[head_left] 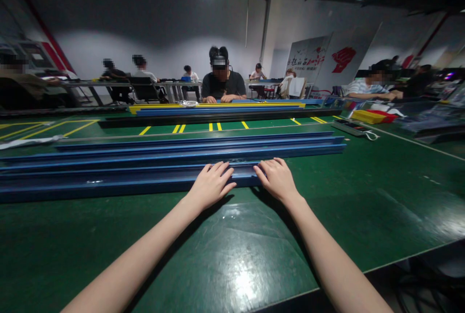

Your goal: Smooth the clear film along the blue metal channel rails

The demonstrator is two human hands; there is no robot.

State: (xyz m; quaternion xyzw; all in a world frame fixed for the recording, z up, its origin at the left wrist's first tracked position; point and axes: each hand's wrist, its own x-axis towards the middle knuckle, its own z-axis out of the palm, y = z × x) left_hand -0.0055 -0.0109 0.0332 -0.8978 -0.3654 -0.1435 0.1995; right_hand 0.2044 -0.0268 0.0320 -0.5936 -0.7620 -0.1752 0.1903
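Note:
A long dark-blue channel strip (119, 183) lies across the table in front of me, nearest of the blue strips. On it rests my left hand (212, 184), palm down, its fingers stretched forward and slightly apart. Beside it to the right, my right hand (278, 179) reaches over the strip near its right end, fingers extended and a little bent, not wrapped round it. A short stretch of the strip shows between the two hands. Just beyond lie more blue channel strips (308, 149), parallel to it. The undersides of my fingers are hidden.
The green tabletop (189, 255) has yellow tape marks. Farther back lie a black strip (181, 120) and a yellow strip (225, 106), with a person (223, 83) seated behind. A dark phone-like device (350, 128) and a yellow tray (367, 117) are at right.

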